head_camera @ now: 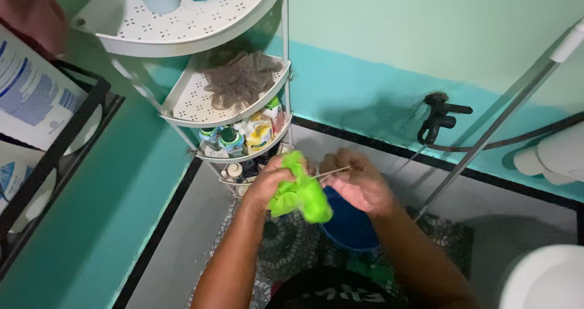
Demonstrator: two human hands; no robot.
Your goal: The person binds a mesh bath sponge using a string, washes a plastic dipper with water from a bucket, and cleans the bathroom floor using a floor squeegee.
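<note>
While the left hand (pixel 263 184) squeezes a bright green bath puff (pixel 301 193) in the middle of the frame, the right hand (pixel 359 184) pinches its thin string (pixel 331 173). The puff looks soft, light and squishy, so the string is a good place to hold. A blue bucket (pixel 348 227) sits below on the pebble floor (pixel 286 248). A white corner shelf (pixel 201 108) stands at upper left by green walls.

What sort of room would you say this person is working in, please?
Most likely a bathroom or wash area: a white corner shelf rack holds toiletry bottles and a brown mesh sponge, a wall tap sits low on the green wall, and both hands hold a bright green bath pouf.
</note>
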